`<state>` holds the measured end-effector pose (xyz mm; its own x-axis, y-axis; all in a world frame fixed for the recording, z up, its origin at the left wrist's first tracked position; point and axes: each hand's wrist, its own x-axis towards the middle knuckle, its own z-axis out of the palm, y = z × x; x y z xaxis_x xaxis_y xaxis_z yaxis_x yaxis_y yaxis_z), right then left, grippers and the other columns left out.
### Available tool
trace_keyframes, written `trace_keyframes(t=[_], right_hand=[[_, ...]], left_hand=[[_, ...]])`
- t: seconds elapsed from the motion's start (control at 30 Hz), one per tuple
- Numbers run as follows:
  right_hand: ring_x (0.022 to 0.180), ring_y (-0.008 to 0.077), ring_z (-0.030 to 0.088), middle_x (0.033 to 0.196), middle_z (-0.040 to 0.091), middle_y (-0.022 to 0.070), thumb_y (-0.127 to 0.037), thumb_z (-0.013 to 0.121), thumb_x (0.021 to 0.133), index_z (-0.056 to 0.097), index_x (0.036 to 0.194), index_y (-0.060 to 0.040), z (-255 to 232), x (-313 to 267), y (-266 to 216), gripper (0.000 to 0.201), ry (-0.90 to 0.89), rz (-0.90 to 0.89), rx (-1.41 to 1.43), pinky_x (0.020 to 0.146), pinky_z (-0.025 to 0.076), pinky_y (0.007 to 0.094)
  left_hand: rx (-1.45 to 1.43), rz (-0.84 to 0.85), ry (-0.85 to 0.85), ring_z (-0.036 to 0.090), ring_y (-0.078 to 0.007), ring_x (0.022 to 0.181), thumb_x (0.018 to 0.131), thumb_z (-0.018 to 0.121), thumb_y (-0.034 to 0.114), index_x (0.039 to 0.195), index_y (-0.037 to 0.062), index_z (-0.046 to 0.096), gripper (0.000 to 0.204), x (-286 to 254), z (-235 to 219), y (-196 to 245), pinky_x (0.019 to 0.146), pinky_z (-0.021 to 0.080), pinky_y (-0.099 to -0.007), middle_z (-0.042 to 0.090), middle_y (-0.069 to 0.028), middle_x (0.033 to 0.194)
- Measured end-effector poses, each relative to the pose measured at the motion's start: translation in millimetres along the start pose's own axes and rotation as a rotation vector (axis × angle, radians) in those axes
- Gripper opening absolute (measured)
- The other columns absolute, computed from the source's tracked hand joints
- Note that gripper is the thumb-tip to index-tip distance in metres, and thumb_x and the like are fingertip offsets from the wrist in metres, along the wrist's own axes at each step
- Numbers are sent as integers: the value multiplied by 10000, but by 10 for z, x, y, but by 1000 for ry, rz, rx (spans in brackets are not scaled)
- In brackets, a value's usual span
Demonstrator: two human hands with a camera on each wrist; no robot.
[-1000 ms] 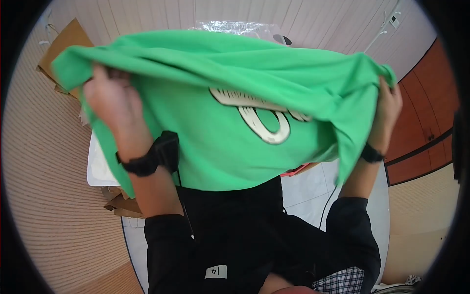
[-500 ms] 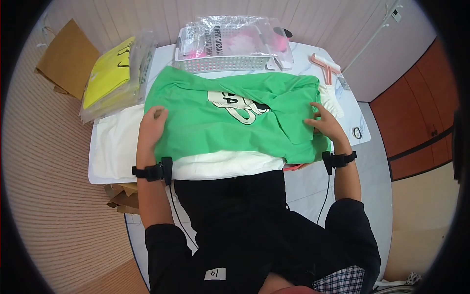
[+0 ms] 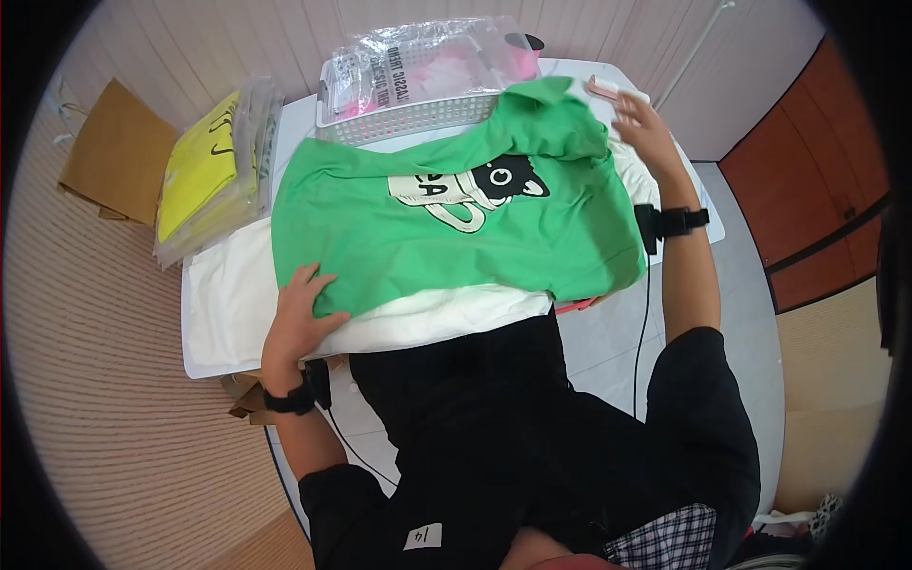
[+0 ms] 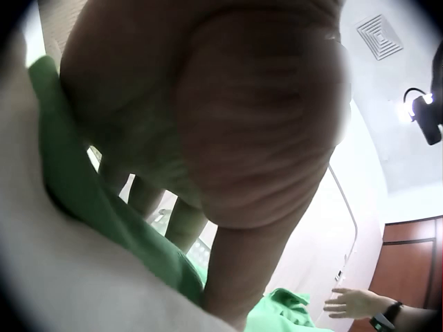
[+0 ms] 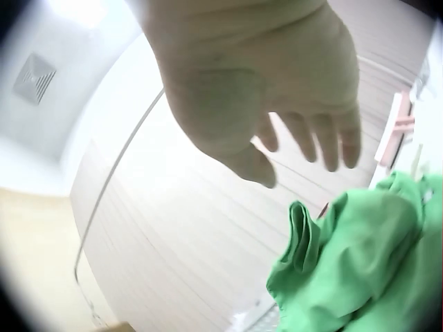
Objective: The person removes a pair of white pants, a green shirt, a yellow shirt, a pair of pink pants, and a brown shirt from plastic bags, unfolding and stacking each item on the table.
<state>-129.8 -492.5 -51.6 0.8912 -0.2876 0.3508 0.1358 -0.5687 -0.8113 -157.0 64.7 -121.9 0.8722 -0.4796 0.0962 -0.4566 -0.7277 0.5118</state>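
A green T-shirt (image 3: 446,247) with a printed black cat in a white cup lies spread over white cloth (image 3: 228,304) on the table, its far right part bunched and folded up. My left hand (image 3: 309,318) rests with spread fingers on the shirt's near left corner. In the left wrist view, the left hand (image 4: 208,124) leans over the green fabric, thumb pointing down to it. Beyond the shirt's right side hovers my right hand (image 3: 651,138), holding nothing. The right wrist view shows the right hand's (image 5: 277,90) fingers extended above a raised green fold (image 5: 346,256).
A white basket (image 3: 408,123) with pink contents and a clear plastic bag (image 3: 427,62) stands at the back. Bagged yellow clothing (image 3: 199,166) lies at the left by a brown paper bag (image 3: 114,147). A pink-and-white tool (image 3: 603,88) lies at the far right.
The raised shirt has come down onto the white cloth, and its cat print now shows. My left hand has moved nearer to the body; my right hand has let go and moved farther back.
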Motion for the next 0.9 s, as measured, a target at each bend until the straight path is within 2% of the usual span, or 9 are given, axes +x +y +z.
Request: trace_keyframes(t=[0.1, 0.23, 0.33, 0.37, 0.43, 0.53, 0.73, 0.8, 0.9], right_hand=[[881, 266, 656, 947, 663, 210, -269, 746, 702, 478, 1307, -49, -74, -275, 339, 697, -296, 206, -577, 795, 505, 349], [836, 310, 659, 918, 660, 216, -234, 731, 688, 491, 1274, -32, 101, -611, 432, 665, -286, 305, -626, 723, 521, 379], [850, 347, 645, 942, 649, 235, -202, 711, 689, 495, 1254, -22, 73, -555, 461, 632, -449, 530, -379, 764, 512, 403], [850, 347, 645, 942, 649, 235, -202, 711, 689, 495, 1254, -22, 75, -585, 513, 632, -450, 539, -374, 764, 512, 403], [889, 357, 628, 959, 642, 233, -177, 686, 694, 507, 1234, -16, 121, -642, 602, 592, -172, 183, -708, 802, 495, 404], [941, 367, 612, 977, 639, 228, -157, 663, 699, 508, 1231, -22, 209, -779, 619, 571, -5, 159, -827, 811, 484, 399], [774, 242, 613, 878, 639, 151, -101, 613, 706, 626, 1081, -16, -29, -703, 526, 385, -39, 83, -322, 717, 483, 331], [653, 108, 566, 773, 622, 55, -51, 542, 720, 648, 994, 18, -268, -826, 18, 302, -3, 198, -95, 597, 454, 246], [687, 99, 568, 795, 610, 30, -34, 517, 730, 645, 960, 27, -532, -1138, -230, 270, 46, 245, -57, 609, 454, 233]], left_hand=[[59, -9, 87, 455, -387, 1213, 749, 704, 85, 1079, 16, 585, 357, -134, 43, -81, 1004, 380, -403, 519, -191, 1282], [-51, -16, 245, 557, -380, 1029, 803, 625, 46, 1006, 14, 586, 210, -93, 43, -113, 878, 440, -377, 610, -189, 1101], [-112, -281, 305, 597, -303, 786, 860, 567, 45, 1007, 9, 581, 151, 54, -122, 95, 717, 464, -317, 635, -179, 903], [-129, -263, 412, 567, -250, 729, 882, 539, 45, 1003, 7, 580, 133, 86, -162, 124, 679, 450, -298, 624, -157, 859], [-144, -244, 514, 537, -197, 673, 904, 511, 45, 999, 5, 579, 124, 95, -232, 170, 641, 435, -279, 612, -134, 814], [-202, -128, 592, 511, -132, 707, 907, 489, 13, 1006, -10, 573, 132, 52, -331, 206, 653, 427, -259, 597, -83, 807], [-20, 28, 581, 522, -158, 719, 897, 485, -8, 981, -25, 582, 129, -62, -539, 213, 671, 426, -255, 583, -97, 799], [-1, 2, 600, 527, -170, 717, 895, 486, -13, 966, -29, 581, 120, -187, -622, 321, 675, 430, -262, 582, -105, 800], [10, -39, 606, 550, -190, 729, 879, 495, -33, 940, -35, 574, 99, -429, -698, 288, 686, 440, -284, 587, -128, 808]])
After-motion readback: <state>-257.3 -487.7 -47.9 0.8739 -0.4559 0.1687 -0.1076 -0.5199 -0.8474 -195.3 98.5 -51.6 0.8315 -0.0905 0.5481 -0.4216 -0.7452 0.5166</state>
